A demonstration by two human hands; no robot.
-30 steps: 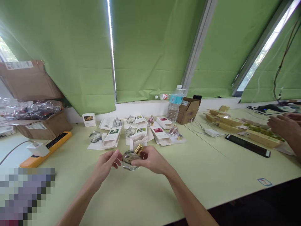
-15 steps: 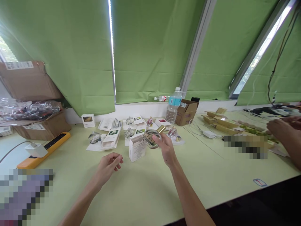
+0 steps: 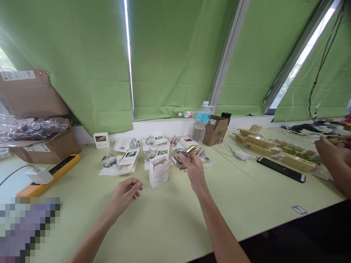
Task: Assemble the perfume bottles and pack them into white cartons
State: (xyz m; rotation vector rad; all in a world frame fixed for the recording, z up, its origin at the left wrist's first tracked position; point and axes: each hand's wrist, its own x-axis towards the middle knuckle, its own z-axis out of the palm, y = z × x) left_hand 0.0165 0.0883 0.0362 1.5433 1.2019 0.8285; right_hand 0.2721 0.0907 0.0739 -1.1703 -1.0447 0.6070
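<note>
My right hand (image 3: 195, 171) is closed around a round, clear glass perfume bottle (image 3: 178, 157) with a gold cap (image 3: 191, 148), raised above the table and tilted. Just left of it, an upright white carton (image 3: 159, 172) stands on the table with its top flap raised. My left hand (image 3: 129, 190) hovers left of the carton, apart from it, its fingers loosely curled and holding nothing. Behind the carton are more glass bottles, such as a clear one (image 3: 109, 160) and a pinkish one (image 3: 200, 151), lying on white paper beside flattened cartons (image 3: 128, 157).
A small white box (image 3: 101, 140) stands at the back left. An orange power strip (image 3: 65, 166) and a cardboard box (image 3: 52, 146) lie left. A large water bottle (image 3: 199, 129) and small cardboard box (image 3: 216, 130) stand behind. At right are a phone (image 3: 281, 170) and another person's hands (image 3: 333, 153).
My right hand has shifted slightly right with the perfume bottle, which has turned and tipped a little. My left hand stays nearly still. The other person's hands moved slightly right.
</note>
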